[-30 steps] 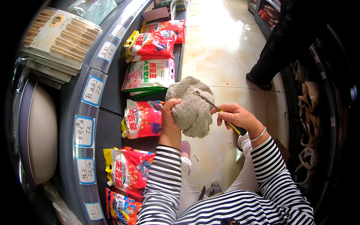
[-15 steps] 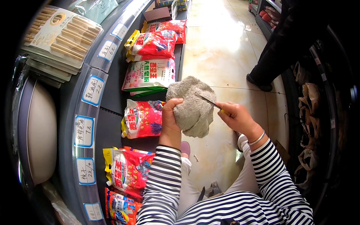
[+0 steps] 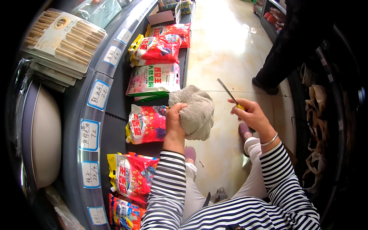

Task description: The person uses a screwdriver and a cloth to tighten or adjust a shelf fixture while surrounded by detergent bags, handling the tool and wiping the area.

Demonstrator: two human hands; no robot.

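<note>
A bunched grey cloth (image 3: 197, 115) with a fuzzy, towel-like surface is in my left hand (image 3: 176, 119), the thumb lying over its near left side. To the right, my right hand (image 3: 251, 115) is closed around the yellow handle of a thin tool (image 3: 227, 89), which looks like a screwdriver. Its dark, narrow shaft points up and left, apart from the cloth. Most of the handle is hidden inside my fingers. Both hands are held over the aisle, between my knees and the shelf.
On the left, a low shelf holds several red and white bags (image 3: 147, 123) of washing powder. Above them run a price-label rail (image 3: 89, 134), packed wooden sticks (image 3: 78, 40) and stacked basins (image 3: 46, 134). A person in dark trousers (image 3: 278, 57) stands ahead right, beside another shelf with plastic bags (image 3: 316, 99).
The tool's shaft has come away from the cloth as my right hand moved slightly right and its tip swung upward. The cloth has shifted a little left in my left hand.
</note>
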